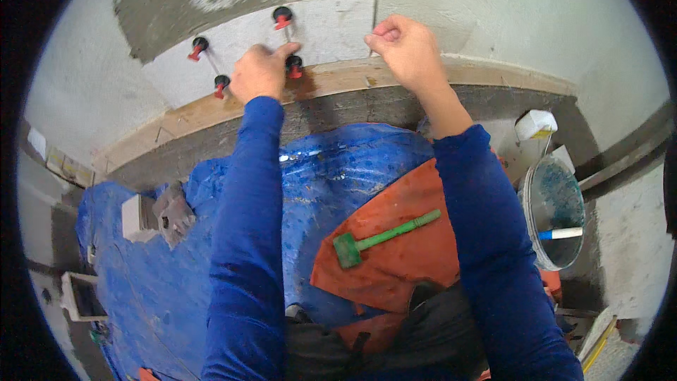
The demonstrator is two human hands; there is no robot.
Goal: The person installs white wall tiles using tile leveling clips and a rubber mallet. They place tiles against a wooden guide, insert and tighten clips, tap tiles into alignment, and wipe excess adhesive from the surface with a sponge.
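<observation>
A pale rectangular tile point(331, 28) stands against the wall, its lower edge along a wooden batten point(338, 79). Two suction lifters with black cups and red levers are stuck to it. My left hand point(259, 73) is closed at the bar of the right-hand suction lifter point(283, 20), its tip reaching across the bar just above the lower cup. To its left is the other suction lifter point(200, 48), untouched. My right hand point(407, 49) is at the tile's right edge, fingertips pinched together. Whatever lies between those fingertips is too small to make out.
Grey mortar point(155, 17) covers the wall left of the tile. A green mallet point(384, 234) lies on an orange sheet point(395, 268) over a blue tarp point(155, 289). At right stands a bucket point(530, 219) with a white-and-blue handle inside. White blocks point(137, 217) sit at left.
</observation>
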